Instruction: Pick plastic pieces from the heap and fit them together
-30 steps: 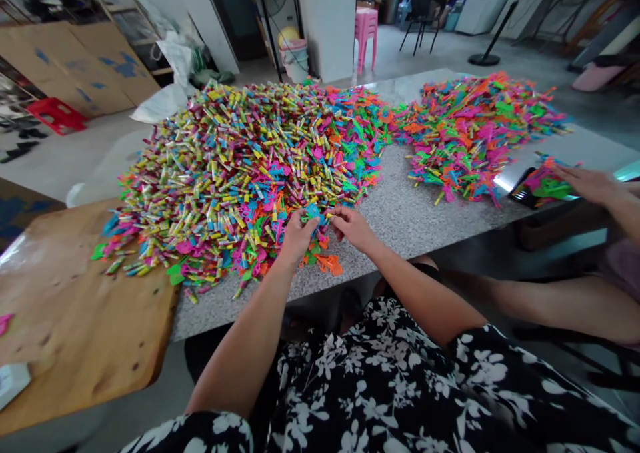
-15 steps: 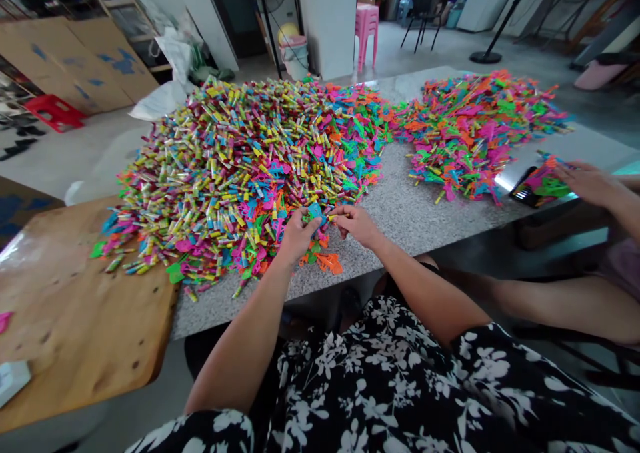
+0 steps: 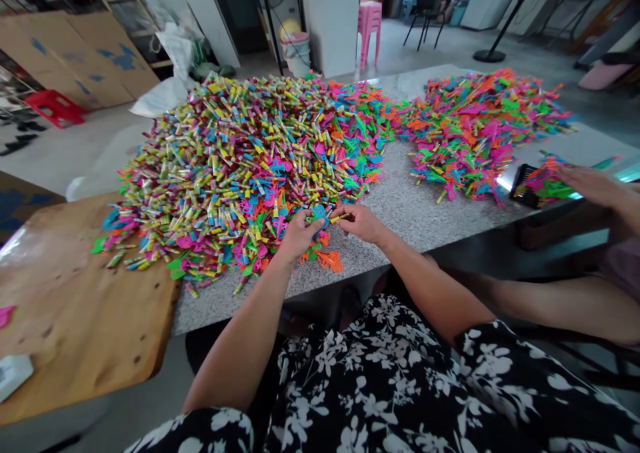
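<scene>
Right now, left hand: my left hand (image 3: 299, 237) is pinching a flat blue plastic piece (image 3: 319, 214) between thumb and fingers, its broad face showing above my thumb.
Right hand: my right hand (image 3: 366, 224) is gripping a slim yellow tube (image 3: 339, 218) by its far end, with the near end pointing at the blue piece; I am not able to tell whether the two are touching.
Gap: my hands are working close together, fingertips just apart, over the front edge of the heap.
Heap: a broad mound of short shiny tubes (image 3: 230, 153), mostly yellow with pink and blue, is spreading ahead and to my left, with flat cut-out plastic shapes mixing in along its edges.
Loose bits: a flat bright-orange plastic shape (image 3: 330, 261) is lying just below my hands.
Surface: a speckled grey stone-like tabletop (image 3: 400, 199) is bearing the mound; a smooth, knotted brown wooden board (image 3: 85, 293) is adjoining it on my left.
Second pile: a looser tangle of pink, orange, green and blue plastic pieces (image 3: 480, 126) is resting farther right.
Neighbour: a co-worker's hand (image 3: 587, 183) is hovering over or touching coloured pieces beside a black slotted basket (image 3: 523, 179); its grip is unclear.
</scene>
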